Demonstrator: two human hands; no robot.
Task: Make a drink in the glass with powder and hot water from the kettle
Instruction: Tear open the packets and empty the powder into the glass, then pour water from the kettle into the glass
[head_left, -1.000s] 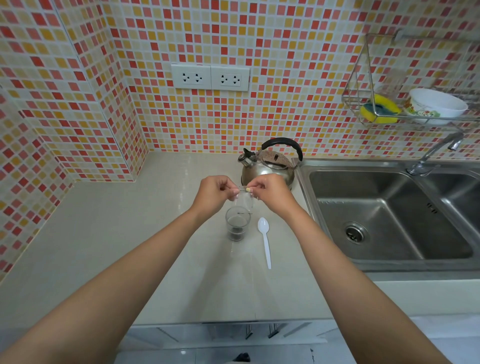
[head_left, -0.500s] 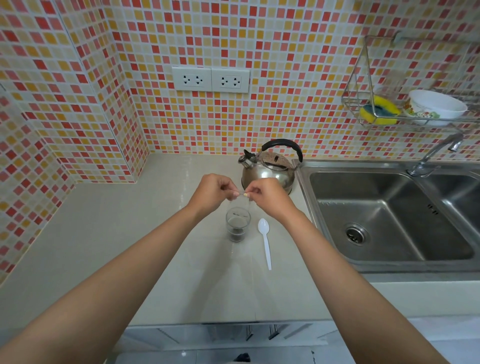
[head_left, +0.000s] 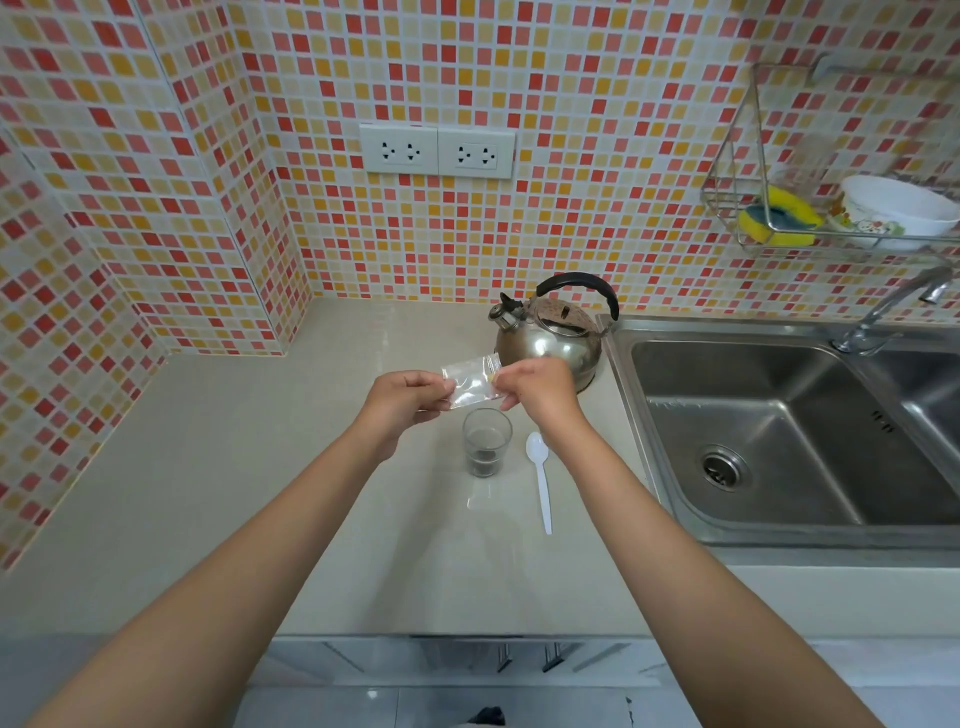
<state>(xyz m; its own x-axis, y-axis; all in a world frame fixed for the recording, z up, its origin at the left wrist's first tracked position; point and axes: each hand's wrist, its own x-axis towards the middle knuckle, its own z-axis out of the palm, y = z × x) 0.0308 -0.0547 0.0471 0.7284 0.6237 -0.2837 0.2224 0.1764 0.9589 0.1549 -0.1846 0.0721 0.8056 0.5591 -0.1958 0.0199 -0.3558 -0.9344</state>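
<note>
A small clear glass (head_left: 487, 441) stands on the beige counter with dark powder at its bottom. Just above it I hold a small clear plastic bag (head_left: 471, 383) flat and sideways. My left hand (head_left: 402, 395) pinches its left end and my right hand (head_left: 535, 382) pinches its right end. The bag looks empty. A white plastic spoon (head_left: 541, 477) lies on the counter right of the glass. A steel kettle (head_left: 550, 335) with a black handle stands behind my right hand, next to the sink.
A steel double sink (head_left: 779, 436) with a tap (head_left: 893, 312) fills the right side. A wire rack (head_left: 831, 208) on the tiled wall holds a yellow sponge and a white bowl. Two wall sockets (head_left: 439, 150) sit above the counter (head_left: 234, 467).
The bag hung upright over the glass between my fingertips; now it is turned flat and stretched sideways between both hands, which have moved slightly apart.
</note>
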